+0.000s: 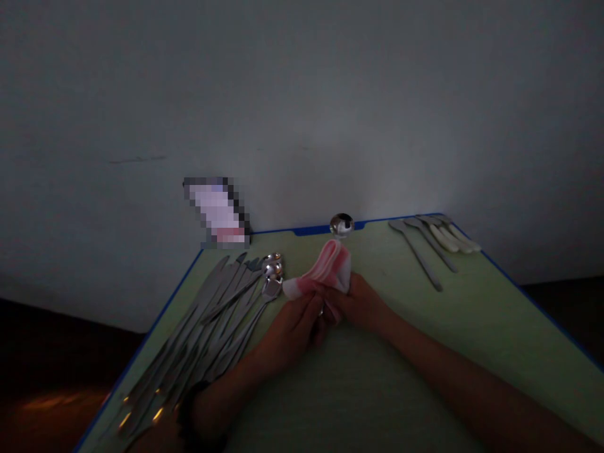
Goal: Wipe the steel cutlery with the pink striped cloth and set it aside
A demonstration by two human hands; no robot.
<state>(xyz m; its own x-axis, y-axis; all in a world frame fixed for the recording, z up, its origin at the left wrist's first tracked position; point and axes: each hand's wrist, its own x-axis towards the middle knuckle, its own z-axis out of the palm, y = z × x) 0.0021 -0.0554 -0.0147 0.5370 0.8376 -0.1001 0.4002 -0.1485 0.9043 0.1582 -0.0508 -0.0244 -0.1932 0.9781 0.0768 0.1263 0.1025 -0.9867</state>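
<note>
A pink and white cloth [324, 267] is bunched around a metal spoon, low over the middle of the table. The shiny spoon bowl [341, 224] sticks out above the cloth, pointing at the wall. My right hand [357, 303] grips the cloth, which wraps the spoon's handle. Closed at the lower end of the handle is my left hand [298, 322], where a small glint of metal shows by the fingers. Most of the handle is hidden by cloth and fingers.
Several table knives [202, 296] and spoons [272, 270] lie in a pile on the left. At the right back are metal utensils [419, 258] and white-handled ones [453, 238]. A phone with a blurred screen [217, 211] leans on the wall behind the blue-edged green table [401, 390].
</note>
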